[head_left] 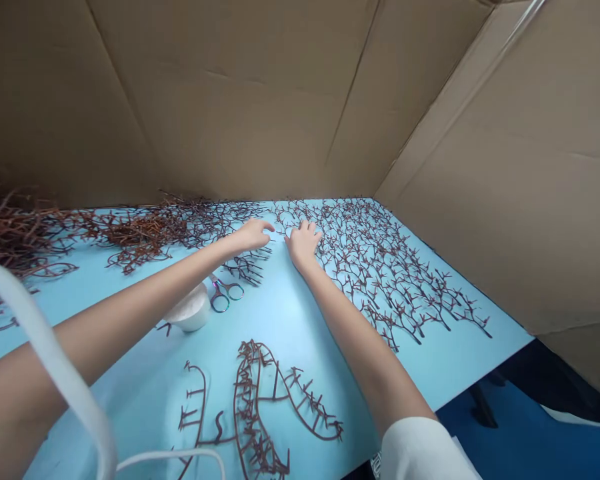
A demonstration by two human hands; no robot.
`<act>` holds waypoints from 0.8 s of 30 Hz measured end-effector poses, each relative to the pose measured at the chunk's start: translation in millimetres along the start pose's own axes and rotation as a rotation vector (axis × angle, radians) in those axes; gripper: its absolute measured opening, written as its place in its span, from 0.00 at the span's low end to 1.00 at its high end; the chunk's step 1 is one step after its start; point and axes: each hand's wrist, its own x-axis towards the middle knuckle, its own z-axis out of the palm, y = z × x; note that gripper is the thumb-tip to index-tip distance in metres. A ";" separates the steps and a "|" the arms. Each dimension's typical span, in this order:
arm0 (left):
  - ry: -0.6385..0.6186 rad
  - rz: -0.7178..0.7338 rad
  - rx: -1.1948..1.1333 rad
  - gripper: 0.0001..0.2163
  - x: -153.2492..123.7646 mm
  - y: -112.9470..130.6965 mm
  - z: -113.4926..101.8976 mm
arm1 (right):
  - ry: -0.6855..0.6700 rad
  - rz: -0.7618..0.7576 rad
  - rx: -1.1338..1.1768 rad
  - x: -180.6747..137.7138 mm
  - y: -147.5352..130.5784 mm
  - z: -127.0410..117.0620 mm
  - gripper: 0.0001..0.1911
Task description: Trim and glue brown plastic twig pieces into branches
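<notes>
My left hand (254, 235) reaches over the far middle of the table, its thumb and forefinger apart with a gap between them. Nothing held shows in it. Close to its right, my right hand (303, 244) rests with spread fingers at the left edge of a wide layer of small brown plastic twigs (380, 267). A denser group of dark twigs (247, 267) lies under and beside my left hand. Whether either hand touches a single twig is too small to make out.
Scissors (225, 293) lie beside a white round tub (193, 310) under my left forearm. Brown sprue frames (253, 407) lie at the front of the blue tabletop (275, 313). Tangled brown pieces (145, 230) heap at the left. Cardboard walls (260, 120) stand behind; a white cable (65, 373) crosses front left.
</notes>
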 end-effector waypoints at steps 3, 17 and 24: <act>-0.011 0.081 0.021 0.19 -21.6 3.0 -7.8 | 0.026 -0.015 0.050 -14.3 -0.2 -21.7 0.10; -0.028 0.195 -0.018 0.12 -198.2 -5.3 -8.6 | 0.227 -0.545 0.503 -151.0 7.0 -95.4 0.11; -0.023 0.132 0.083 0.14 -224.7 -40.0 15.6 | -0.198 -0.620 0.457 -151.0 -2.7 -64.6 0.14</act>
